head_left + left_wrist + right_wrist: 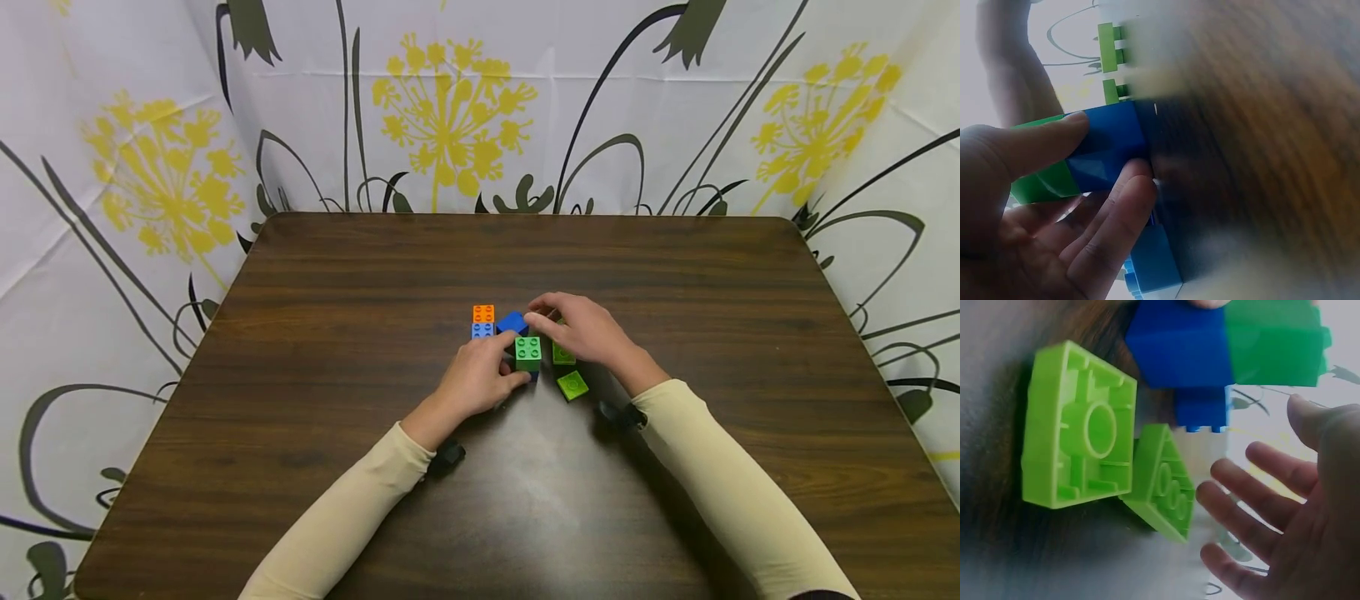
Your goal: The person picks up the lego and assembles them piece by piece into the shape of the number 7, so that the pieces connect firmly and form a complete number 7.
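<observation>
On the far left of the group, an orange block (483, 313) is sitting stud side up just beyond a light blue block (482, 332), both standing close to the left hand (476, 375). That hand is gripping a small stack: a green block (528, 348) is resting on a dark blue block (1111, 140). The thumb is pressing one side of the dark blue block while the fingers are bracing the opposite side, a low pinch that is probably keeping the stack upright and leaving the green studs uncovered. Whether the stack is bearing fully on the table (337, 333) or hanging slightly above it, the views are not showing clearly.

Just behind the stack, a second blue block (512, 323) is lying apparently on its side, its studs pointing sideways in the right wrist view. To the right, a longer lime block (564, 355) and a square lime block (572, 386) are lying upside down, their hollow undersides facing up. The right hand (585, 329) is hovering above the longer one, its fingers spreading loosely and holding nothing, near the stack but apparently not touching it.
</observation>
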Available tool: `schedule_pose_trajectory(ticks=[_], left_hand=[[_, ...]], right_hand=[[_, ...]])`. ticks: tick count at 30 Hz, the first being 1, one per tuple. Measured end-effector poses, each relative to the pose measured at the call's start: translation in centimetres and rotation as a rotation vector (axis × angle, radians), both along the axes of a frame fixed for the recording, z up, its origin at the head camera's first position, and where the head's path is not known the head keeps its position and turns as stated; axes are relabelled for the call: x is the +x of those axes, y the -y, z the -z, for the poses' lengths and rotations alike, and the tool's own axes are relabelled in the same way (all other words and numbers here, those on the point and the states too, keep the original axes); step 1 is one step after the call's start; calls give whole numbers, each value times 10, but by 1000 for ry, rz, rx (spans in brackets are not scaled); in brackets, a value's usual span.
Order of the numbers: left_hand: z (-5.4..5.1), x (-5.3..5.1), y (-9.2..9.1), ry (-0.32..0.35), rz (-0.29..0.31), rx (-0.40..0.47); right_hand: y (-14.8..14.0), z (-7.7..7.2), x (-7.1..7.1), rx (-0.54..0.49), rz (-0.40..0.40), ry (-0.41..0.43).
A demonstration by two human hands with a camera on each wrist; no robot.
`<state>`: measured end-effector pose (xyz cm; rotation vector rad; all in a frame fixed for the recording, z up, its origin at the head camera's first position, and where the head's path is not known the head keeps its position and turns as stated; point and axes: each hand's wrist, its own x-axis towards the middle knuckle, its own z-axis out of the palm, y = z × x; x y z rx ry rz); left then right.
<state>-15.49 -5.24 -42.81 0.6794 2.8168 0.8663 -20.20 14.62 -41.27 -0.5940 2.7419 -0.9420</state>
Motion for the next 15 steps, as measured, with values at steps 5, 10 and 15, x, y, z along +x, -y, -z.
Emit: schedule_pose_trajectory(ticks=[5, 10, 15], left_hand=[[-1, 0, 0, 4, 11, 11], [-3, 1, 2, 2, 3, 41], [-6, 1, 3, -41, 5, 50]], right_hand=[[6, 10, -14, 73, -12, 54], [15, 16, -21, 153, -38, 35], [19, 19, -23, 206, -26, 22]])
